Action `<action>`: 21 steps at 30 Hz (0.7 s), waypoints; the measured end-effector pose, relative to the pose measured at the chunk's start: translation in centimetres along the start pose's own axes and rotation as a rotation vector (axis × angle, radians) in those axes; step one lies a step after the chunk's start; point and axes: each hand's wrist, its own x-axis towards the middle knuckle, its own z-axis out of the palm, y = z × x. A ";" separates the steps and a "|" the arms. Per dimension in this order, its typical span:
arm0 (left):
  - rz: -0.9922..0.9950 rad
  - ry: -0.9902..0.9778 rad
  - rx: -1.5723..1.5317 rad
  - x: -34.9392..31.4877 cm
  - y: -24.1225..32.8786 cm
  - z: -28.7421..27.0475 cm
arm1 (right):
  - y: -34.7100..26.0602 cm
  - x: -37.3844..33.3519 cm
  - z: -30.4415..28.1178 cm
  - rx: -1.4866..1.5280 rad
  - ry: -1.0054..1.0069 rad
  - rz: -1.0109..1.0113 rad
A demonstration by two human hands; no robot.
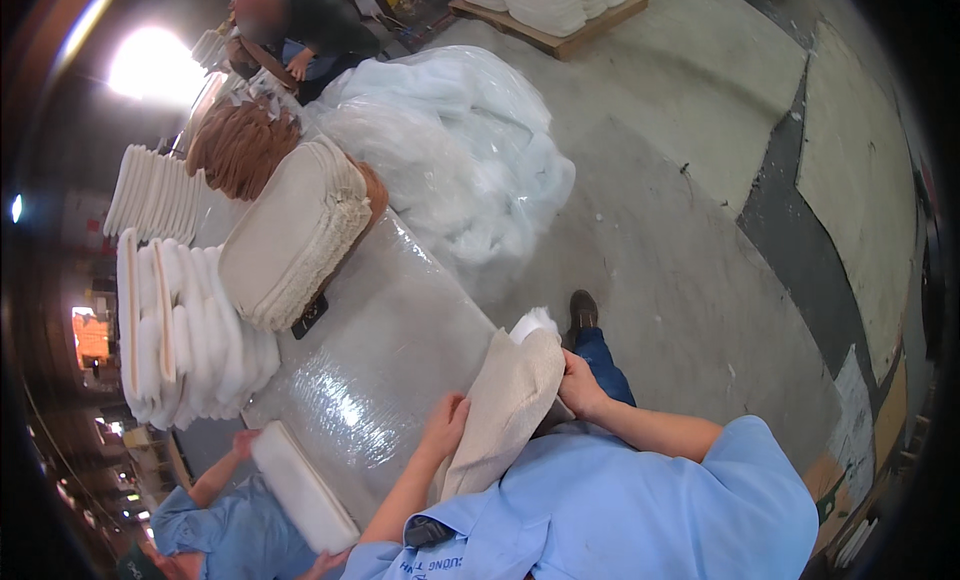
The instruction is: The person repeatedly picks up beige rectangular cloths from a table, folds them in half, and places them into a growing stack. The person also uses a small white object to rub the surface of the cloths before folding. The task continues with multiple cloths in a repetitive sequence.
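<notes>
A beige fabric cover (512, 395) is held upright against my body, over the near right edge of the table. White fluffy filling (533, 323) shows at its upper end. My left hand (447, 426) is closed on the cover's left side, with the thumb upward. On the opposite side, near the top, my right hand (580, 383) grips the fabric, its fingertips partly hidden behind it. The lower end of the cover disappears against my blue shirt.
The table (350, 380) has a shiny plastic-wrapped top. It carries a stack of beige oblong covers (290, 230), brown covers (240, 150) and white pads (190, 330). A co-worker at left holds a white pad (303, 485); another person (310, 35) sits beyond. Bagged white filling (450, 140) lies beside the table.
</notes>
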 end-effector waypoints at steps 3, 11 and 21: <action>0.056 0.075 -0.118 1.2 1.1 0.5 | 0.3 0.6 -0.4 -0.032 0.034 0.007; 0.269 -0.123 -0.326 8.4 9.8 1.1 | 0.1 0.7 -2.2 -0.088 0.013 0.081; 0.444 -0.431 -0.112 14.8 18.9 2.0 | 0.8 2.7 -3.7 0.642 0.038 0.211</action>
